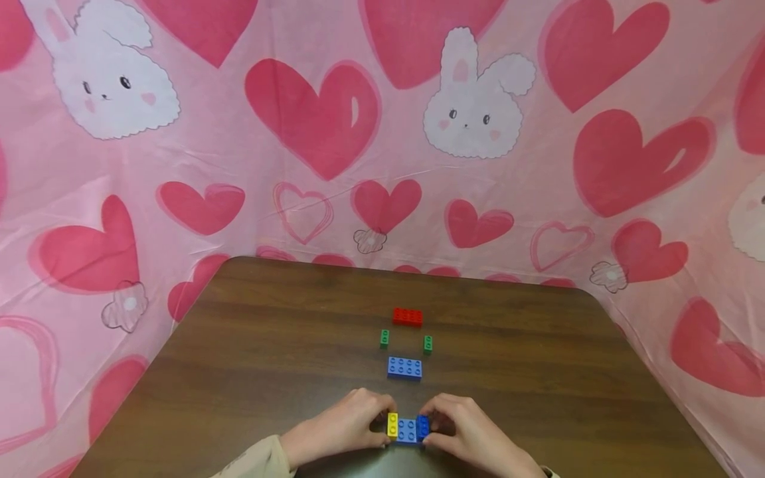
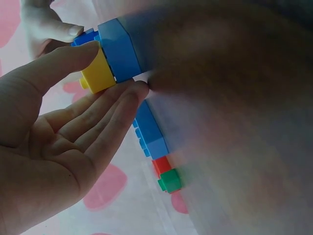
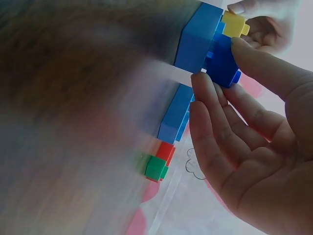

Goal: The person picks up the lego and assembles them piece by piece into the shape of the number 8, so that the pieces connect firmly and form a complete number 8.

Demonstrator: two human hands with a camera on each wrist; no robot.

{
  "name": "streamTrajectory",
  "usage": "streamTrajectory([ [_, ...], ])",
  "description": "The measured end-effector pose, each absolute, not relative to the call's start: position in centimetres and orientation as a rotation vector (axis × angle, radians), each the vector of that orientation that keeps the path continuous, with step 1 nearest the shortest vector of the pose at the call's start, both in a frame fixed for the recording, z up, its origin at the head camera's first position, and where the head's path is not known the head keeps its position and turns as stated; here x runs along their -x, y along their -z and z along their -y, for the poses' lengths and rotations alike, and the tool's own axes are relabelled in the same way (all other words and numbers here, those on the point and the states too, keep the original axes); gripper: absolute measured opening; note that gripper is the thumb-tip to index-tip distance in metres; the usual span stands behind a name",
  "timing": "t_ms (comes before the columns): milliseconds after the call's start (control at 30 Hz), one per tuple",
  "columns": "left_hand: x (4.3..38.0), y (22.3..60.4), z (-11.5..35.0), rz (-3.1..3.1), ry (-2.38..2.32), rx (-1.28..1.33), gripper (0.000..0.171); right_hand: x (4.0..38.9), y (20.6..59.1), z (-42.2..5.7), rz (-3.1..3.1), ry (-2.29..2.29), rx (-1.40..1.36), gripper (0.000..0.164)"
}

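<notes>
A light blue building brick (image 1: 408, 430) lies on the table at its near side, between the two hands. My left hand (image 1: 352, 421) pinches a small yellow brick (image 1: 392, 425) that sits on the light blue brick's left end. On the right end, my right hand (image 1: 472, 428) pinches a small dark blue brick (image 1: 423, 426) between thumb and fingers. In the right wrist view the dark blue brick (image 3: 222, 62) stands slightly askew, with a narrow gap above the light blue brick (image 3: 198, 41). Bare studs show between the two small bricks in the head view.
Beyond the hands lies another light blue brick (image 1: 404, 368). Farther back are a left green brick (image 1: 385, 338), a right green brick (image 1: 427, 344) and a red brick (image 1: 408, 317). The brown table (image 1: 287, 332) ends at a pink cloth (image 1: 418, 166) with hearts and rabbits.
</notes>
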State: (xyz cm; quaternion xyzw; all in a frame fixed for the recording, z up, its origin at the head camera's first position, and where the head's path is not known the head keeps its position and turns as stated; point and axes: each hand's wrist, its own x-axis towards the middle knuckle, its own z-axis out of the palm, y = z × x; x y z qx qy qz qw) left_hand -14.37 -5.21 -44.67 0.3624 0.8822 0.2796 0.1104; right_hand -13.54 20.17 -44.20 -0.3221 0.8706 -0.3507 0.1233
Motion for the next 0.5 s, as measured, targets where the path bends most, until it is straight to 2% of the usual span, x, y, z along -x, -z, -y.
streamTrajectory([
  [300, 14.48, 44.81, 5.09, -2.596, -0.812, -1.058, 0.026, 13.59, 44.16, -20.35, -2.517, 1.015, 0.883, 0.026],
  [500, 14.5, 44.8, 5.0, -2.598, -0.811, -1.057, 0.026, 13.6, 44.33, -20.36, -2.563, 0.991, 0.962, 0.024],
])
